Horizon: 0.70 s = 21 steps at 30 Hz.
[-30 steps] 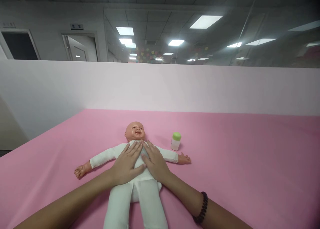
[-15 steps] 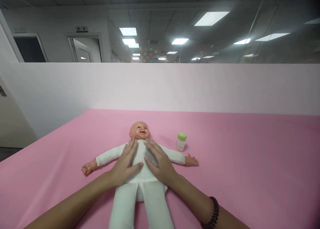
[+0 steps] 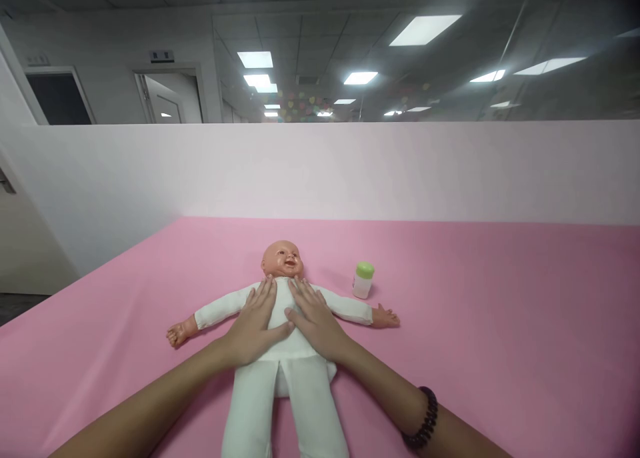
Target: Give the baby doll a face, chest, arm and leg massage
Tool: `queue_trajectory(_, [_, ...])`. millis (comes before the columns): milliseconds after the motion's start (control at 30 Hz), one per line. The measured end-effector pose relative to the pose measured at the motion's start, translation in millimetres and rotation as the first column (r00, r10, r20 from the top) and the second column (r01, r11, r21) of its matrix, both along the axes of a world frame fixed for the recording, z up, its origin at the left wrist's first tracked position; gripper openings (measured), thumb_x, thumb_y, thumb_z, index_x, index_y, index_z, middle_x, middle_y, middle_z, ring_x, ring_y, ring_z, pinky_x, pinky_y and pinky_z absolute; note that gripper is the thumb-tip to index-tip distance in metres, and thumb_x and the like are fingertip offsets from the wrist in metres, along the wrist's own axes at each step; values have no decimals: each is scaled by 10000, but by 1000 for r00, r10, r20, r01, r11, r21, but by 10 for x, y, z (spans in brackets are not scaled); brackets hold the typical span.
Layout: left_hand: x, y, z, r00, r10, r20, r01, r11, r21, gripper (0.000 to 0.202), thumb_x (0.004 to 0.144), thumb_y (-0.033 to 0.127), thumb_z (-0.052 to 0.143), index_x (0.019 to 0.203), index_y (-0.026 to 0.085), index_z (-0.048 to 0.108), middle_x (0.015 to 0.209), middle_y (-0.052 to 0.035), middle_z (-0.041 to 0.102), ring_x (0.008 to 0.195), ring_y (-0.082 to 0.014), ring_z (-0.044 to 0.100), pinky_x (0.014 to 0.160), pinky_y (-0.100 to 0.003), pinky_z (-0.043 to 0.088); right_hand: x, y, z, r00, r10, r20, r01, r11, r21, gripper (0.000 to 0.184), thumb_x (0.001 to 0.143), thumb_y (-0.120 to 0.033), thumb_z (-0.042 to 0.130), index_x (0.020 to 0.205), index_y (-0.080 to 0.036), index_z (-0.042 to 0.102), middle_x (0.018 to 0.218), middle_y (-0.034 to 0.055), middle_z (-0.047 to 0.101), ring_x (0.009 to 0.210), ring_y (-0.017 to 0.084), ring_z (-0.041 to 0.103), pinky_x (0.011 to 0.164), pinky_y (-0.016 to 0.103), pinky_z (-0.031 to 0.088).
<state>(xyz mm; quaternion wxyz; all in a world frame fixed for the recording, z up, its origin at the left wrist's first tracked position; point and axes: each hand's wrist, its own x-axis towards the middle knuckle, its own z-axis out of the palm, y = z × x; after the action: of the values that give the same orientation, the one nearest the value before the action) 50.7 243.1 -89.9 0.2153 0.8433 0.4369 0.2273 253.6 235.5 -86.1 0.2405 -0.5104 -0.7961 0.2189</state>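
A baby doll (image 3: 295,348) with a white cloth body lies on its back, its head (image 3: 281,258) at the far end and both arms stretched out sideways. My left hand (image 3: 257,321) rests flat on the left side of its chest, fingers pointing toward the neck. On the chest's right side lies my right hand (image 3: 317,318), palm down with the fingers extended. The thumbs point inward and nearly meet over the belly. Beyond the doll's right-hand arm stands a small white bottle (image 3: 363,285) with a green cap. The feet are out of frame.
A pink sheet (image 3: 490,325) covers the table under the doll. Behind it rises a white partition (image 3: 400,171) with glass above. A dark coiled band (image 3: 425,418) is round my right wrist. At the far left is a door (image 3: 30,245) with a handle.
My right hand has settled flatter on the doll's chest, and its thumb is closer to the left one. The whole view has shifted slightly; the bottle stays in place.
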Motion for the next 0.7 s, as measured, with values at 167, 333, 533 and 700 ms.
queue_trajectory(167, [-17, 71, -190, 968, 210, 139, -201, 977, -76, 950, 930, 670, 472, 1631, 184, 53, 1687, -155, -70, 1553, -343, -95, 1250, -598, 31, -32, -31, -19, 974, -207, -96, 198, 975, -98, 881, 970, -579, 446, 1608, -57, 135, 1676, 147, 31, 1567, 270, 6, 1274, 511, 93])
queue_trajectory(333, [-63, -9, -104, 986, 54, 160, -60, 997, 37, 763, 998, 583, 397, 1626, 231, 144, 1699, -94, -22, 1568, -302, -38, 1269, -554, 63, -9, -70, -49, 955, -118, -273, 158, 979, 129, 632, 970, -429, 481, 1492, -72, 470, 1589, 164, 371, 1520, 289, 284, 1257, 523, 233])
queue_trajectory(533, [-127, -97, 104, 958, -277, -75, 284, 954, 101, 650, 1059, 457, 300, 1619, 299, 10, 1696, -20, -3, 1572, -235, 28, 1286, -492, 53, 32, -63, -79, 935, 203, -289, -57, 895, 443, 410, 946, -220, 486, 1302, -152, 678, 1335, 117, 659, 1283, 232, 608, 1137, 431, 467])
queue_trajectory(700, [-94, -70, 101, 976, -195, -101, 201, 978, 52, 666, 1053, 506, 262, 1621, 231, 50, 1692, -54, 4, 1572, -233, 21, 1284, -499, 66, 69, -58, -13, 967, 225, -121, -184, 942, 279, 501, 1002, -283, 418, 1481, -168, 505, 1535, 99, 467, 1468, 239, 397, 1239, 505, 292])
